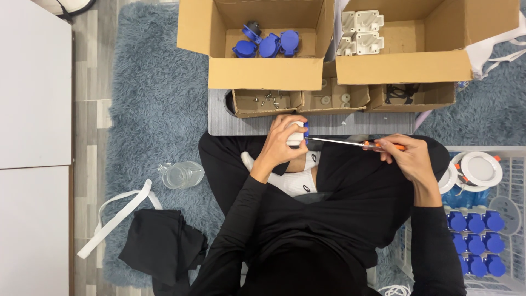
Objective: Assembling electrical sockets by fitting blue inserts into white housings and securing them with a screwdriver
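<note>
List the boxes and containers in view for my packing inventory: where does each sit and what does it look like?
Left cardboard box: top centre, brown, open, blue caps inside.
Right cardboard box: top right, brown, open, white parts inside.
Three small cardboard trays: brown, on grey board beneath the boxes.
White crate: right edge, holding blue caps.
</note>
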